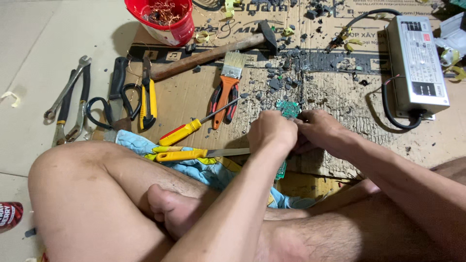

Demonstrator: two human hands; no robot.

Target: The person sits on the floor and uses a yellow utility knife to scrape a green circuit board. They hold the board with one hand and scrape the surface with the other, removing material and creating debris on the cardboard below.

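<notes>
Both my hands meet over a long green circuit board (288, 107), seen on edge above the cardboard. My left hand (272, 131) is closed around its middle, and the board's lower end (280, 170) pokes out below that hand. My right hand (318, 130) grips it from the right side, fingers curled against the left hand. Most of the board is hidden by my fingers. Dark broken bits (281, 77) lie scattered just beyond the hands.
On the cardboard sheet (194, 97) lie a hammer (213, 51), paintbrush (232, 68), orange pliers (222, 104), two yellow-handled screwdrivers (182, 132), a cutter (148, 94), scissors (114, 104) and wrenches (65, 97). A red bucket (167, 19) stands behind; a grey metal power unit (417, 63) sits right.
</notes>
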